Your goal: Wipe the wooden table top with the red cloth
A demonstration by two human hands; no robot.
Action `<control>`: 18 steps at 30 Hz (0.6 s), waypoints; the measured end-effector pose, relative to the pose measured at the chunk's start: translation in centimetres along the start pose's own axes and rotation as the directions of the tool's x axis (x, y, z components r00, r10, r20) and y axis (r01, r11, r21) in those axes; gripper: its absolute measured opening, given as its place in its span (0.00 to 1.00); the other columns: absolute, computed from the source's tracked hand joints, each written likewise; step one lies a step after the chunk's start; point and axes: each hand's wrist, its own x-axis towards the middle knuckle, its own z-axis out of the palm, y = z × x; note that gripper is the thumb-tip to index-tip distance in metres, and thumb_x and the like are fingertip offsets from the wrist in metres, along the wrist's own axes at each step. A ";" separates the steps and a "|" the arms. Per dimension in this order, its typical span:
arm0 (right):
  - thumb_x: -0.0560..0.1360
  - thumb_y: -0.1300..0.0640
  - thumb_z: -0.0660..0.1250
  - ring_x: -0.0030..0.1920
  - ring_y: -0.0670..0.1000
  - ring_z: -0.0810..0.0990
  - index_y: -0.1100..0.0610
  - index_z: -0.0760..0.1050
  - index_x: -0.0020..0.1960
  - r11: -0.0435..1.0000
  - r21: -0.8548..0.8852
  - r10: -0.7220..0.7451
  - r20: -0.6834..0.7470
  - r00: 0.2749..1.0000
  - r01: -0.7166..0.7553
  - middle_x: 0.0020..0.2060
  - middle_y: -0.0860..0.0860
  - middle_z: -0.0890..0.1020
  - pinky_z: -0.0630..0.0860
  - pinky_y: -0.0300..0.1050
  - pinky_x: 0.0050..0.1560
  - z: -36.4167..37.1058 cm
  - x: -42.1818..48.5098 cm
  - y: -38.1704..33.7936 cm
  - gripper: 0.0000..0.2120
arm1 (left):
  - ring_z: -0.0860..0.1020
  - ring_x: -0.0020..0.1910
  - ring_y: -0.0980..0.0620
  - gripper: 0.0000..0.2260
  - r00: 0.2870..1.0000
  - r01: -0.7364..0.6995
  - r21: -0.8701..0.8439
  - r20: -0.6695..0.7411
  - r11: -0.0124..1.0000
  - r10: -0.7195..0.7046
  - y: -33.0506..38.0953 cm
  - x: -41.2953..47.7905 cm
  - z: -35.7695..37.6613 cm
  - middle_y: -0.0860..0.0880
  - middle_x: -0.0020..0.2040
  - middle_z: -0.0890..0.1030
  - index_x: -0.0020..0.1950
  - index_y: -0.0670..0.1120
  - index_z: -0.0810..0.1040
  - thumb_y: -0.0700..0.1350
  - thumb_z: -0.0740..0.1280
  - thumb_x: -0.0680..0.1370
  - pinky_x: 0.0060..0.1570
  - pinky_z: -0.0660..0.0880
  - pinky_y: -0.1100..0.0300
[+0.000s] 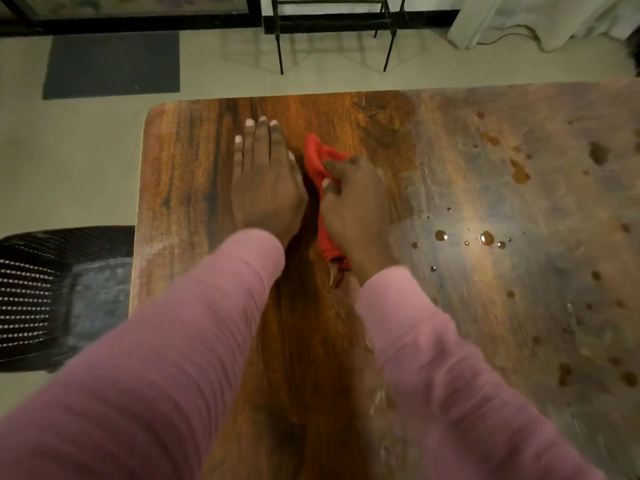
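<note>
Brown wooden table top [194, 174]: right hand [353, 206] grips the bunched red cloth [317, 157], long axis near-to-far, brown spill drops [486, 238] off to its right; left hand [265, 178] pressed flat, fingers straight, just left of the cloth.

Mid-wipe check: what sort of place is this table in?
Most likely a living or dining room at home, possibly a small office. Signs: a wooden table with brown spills, a black mesh chair beside its left edge, and a dark floor mat and pale curtain beyond.
</note>
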 end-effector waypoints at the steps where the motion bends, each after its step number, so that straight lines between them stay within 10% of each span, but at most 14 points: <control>1: 0.75 0.60 0.62 0.56 0.56 0.72 0.52 0.79 0.59 0.999 -0.027 -0.020 -0.011 1.000 0.020 0.55 0.53 0.77 0.70 0.47 0.56 0.3 -1.5 -0.3 0.15 | 0.50 0.77 0.44 0.23 1.000 -0.001 -0.005 0.012 1.000 0.001 0.1 -1.2 -0.1 0.41 0.77 0.56 0.76 0.39 0.54 0.45 0.47 0.83 0.75 0.44 0.52; 8: 0.72 0.60 0.62 0.55 0.59 0.72 0.52 0.79 0.59 0.961 -0.264 -0.095 -0.043 0.994 0.081 0.56 0.54 0.77 0.71 0.52 0.54 0.1 -4.3 0.8 0.17 | 0.52 0.77 0.44 0.22 0.999 -0.002 -0.034 0.047 0.999 0.004 -1.1 -5.2 0.4 0.40 0.76 0.58 0.76 0.37 0.57 0.44 0.48 0.82 0.75 0.46 0.51; 13: 0.75 0.61 0.62 0.59 0.60 0.70 0.56 0.79 0.60 0.956 -0.243 0.117 -0.195 0.974 -0.163 0.57 0.57 0.76 0.70 0.53 0.61 -3.9 -2.4 6.0 0.15 | 0.51 0.77 0.44 0.22 0.998 -0.010 -0.080 0.062 0.997 0.015 -1.1 -5.4 0.1 0.41 0.77 0.57 0.76 0.38 0.56 0.44 0.48 0.82 0.75 0.44 0.52; 18: 0.73 0.62 0.63 0.58 0.59 0.71 0.54 0.80 0.58 0.983 -0.166 0.058 -0.137 0.989 -0.081 0.56 0.56 0.76 0.71 0.52 0.58 -1.3 -5.6 1.6 0.16 | 0.51 0.77 0.44 0.22 0.997 -0.015 -0.082 0.072 0.997 0.021 -0.6 -5.0 0.4 0.41 0.77 0.57 0.76 0.38 0.56 0.44 0.48 0.82 0.75 0.43 0.52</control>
